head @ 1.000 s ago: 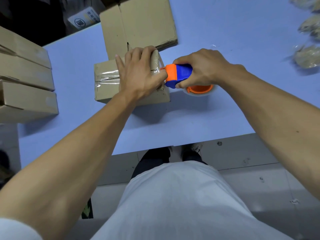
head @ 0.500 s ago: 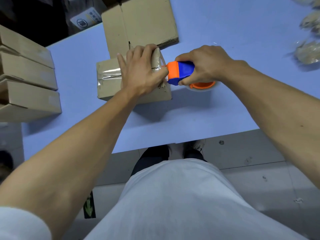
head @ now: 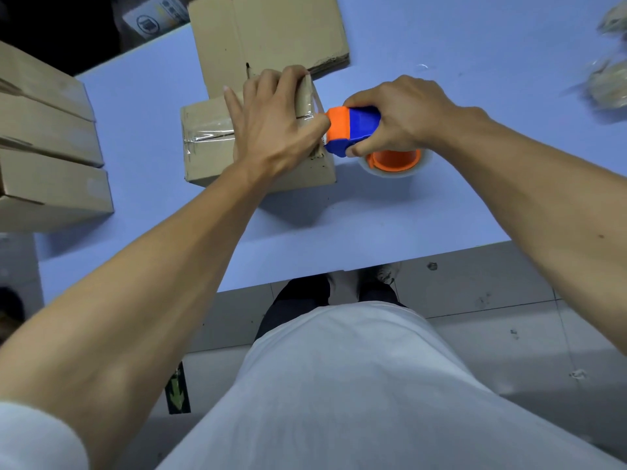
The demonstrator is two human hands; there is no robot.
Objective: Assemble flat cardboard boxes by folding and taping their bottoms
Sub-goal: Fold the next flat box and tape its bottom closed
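Observation:
A small cardboard box (head: 210,147) stands on the blue table (head: 373,212) with clear tape along its top seam. My left hand (head: 271,130) lies flat on the box top, fingers reaching over the far edge, thumb at the right edge. My right hand (head: 400,117) grips the blue and orange tape dispenser (head: 353,128), whose orange head meets the box's right edge beside my left thumb. The clear tape roll on its orange core (head: 397,161) hangs below my right hand.
A flat cardboard box (head: 271,32) lies just behind the small box. Several assembled boxes (head: 47,157) are stacked at the left table edge. Crumpled clear packets (head: 607,86) lie at the far right. The table's near edge is by my legs.
Both hands, the box and the dispenser hold almost the same places. The dispenser has tilted slightly, its roll a little lower at the box's right edge.

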